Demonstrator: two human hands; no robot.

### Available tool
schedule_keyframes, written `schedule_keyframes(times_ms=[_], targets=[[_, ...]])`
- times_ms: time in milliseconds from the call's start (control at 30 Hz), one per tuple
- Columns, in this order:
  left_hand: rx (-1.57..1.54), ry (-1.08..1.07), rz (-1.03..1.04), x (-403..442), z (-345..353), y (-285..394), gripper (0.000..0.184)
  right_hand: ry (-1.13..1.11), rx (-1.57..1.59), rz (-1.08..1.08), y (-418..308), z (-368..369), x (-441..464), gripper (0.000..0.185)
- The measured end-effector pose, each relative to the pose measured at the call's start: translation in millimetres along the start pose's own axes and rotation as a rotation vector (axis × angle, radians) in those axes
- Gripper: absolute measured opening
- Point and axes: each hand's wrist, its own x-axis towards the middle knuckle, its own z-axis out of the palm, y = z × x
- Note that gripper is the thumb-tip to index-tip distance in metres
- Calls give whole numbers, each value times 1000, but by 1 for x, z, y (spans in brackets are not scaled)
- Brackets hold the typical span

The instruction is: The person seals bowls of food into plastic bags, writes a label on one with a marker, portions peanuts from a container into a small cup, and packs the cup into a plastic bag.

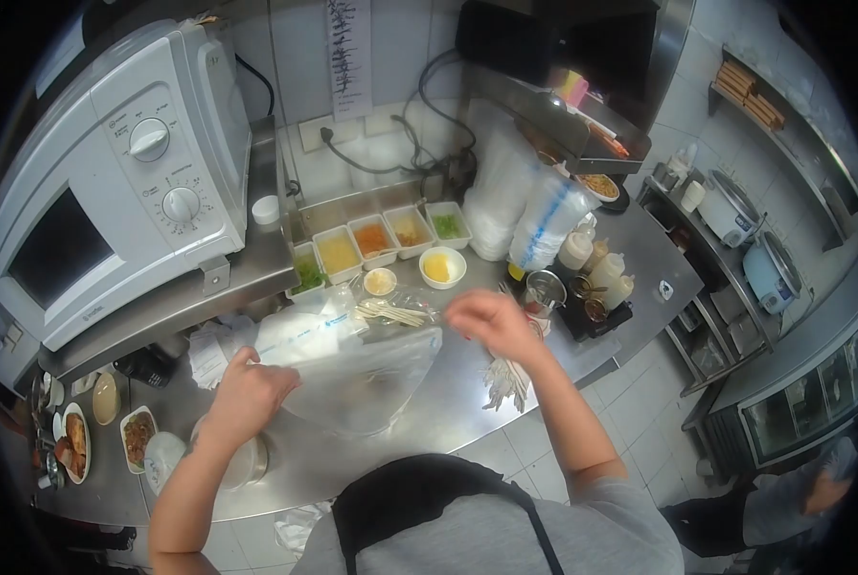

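Note:
A clear plastic bag (pixel 366 379) hangs over the front part of the steel counter. My left hand (pixel 254 388) pinches its left edge with the fingers closed. At the bag's upper right is my right hand (pixel 486 318), its fingers bent; whether they hold anything is hidden. Wrapped wooden chopsticks (pixel 392 313) lie behind the bag, close to a small bowl of pale food (pixel 380 282). A white bowl with yellow food (pixel 441 268) stands behind my right hand. Left of the chopsticks is a stack of white plastic packs (pixel 304 332).
A microwave (pixel 122 182) stands on a shelf at the left. Food trays (pixel 372 241) line the wall. Sauce bottles (pixel 575 251), a metal cup (pixel 545 291) and a cloth glove (pixel 506 384) are at the right. Another person (pixel 798 503) is at the lower right.

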Motion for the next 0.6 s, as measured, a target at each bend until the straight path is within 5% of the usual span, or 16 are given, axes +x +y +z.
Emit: schedule_keyframes(times_ms=[67, 100, 167, 233, 367, 433, 600], targets=[[-34, 66, -17, 5, -4, 10, 14, 194, -305, 363, 38, -22, -11, 13], [-70, 130, -29, 9, -8, 17, 19, 230, -610, 214, 92, -35, -27, 13], [-9, 259, 68, 20, -18, 37, 25, 47, -1022, 486, 186, -56, -59, 17], [-13, 279, 61, 33, -10, 48, 27, 235, -966, 615, 181, -51, -74, 26], [-45, 156, 21, 44, 33, 41, 29, 129, -1059, 825, 172, -55, -70, 39], [-269, -205, -146, 50, 38, 34, 32, 105, -1057, 833, 175, -58, -64, 37], [-305, 230, -113, 44, 32, 31, 31, 30, -996, 759, 146, -62, -45, 27]])
